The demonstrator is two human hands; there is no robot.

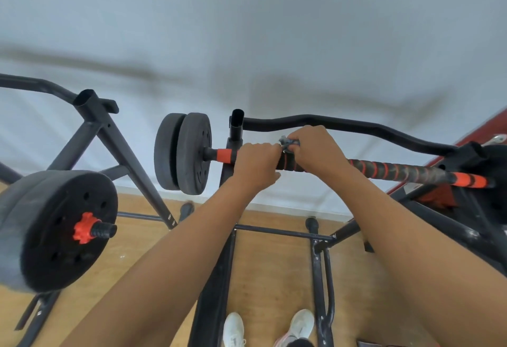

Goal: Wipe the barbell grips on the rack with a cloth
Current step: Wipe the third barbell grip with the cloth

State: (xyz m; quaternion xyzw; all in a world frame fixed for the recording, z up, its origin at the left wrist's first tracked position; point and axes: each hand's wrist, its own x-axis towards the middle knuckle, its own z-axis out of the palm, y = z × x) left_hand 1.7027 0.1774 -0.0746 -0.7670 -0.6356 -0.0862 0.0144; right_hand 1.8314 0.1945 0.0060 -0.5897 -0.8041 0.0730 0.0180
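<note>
Big black rack [120,140] filling the frame, legs splayed on the wooden floor [271,272], white wall [247,31] behind. No bins or boxes holding anything; only the rack's cradles carrying bars. Barbell [397,172] lying across the rack, black-and-red spiral grip running right, solid red band near each end. 2 black plates [183,153] stacked on its left end, just outside the upright. Another loaded bar low at left, big plate [63,228] facing the camera, red collar [85,227] locked on the threaded tip. Curved black bar [343,125] arching just behind the hands. White shoes [274,327] down at the bottom edge. Left hand [256,166] curled over the bar beside the upright, gripping it. Right hand [315,151] just beside, touching the left, fingers wrapped over the grip and pinching the cloth [288,144]. Cloth tiny, grey, bunched between the 2 hands on top of the bar, mostly hidden under the fingers.
</note>
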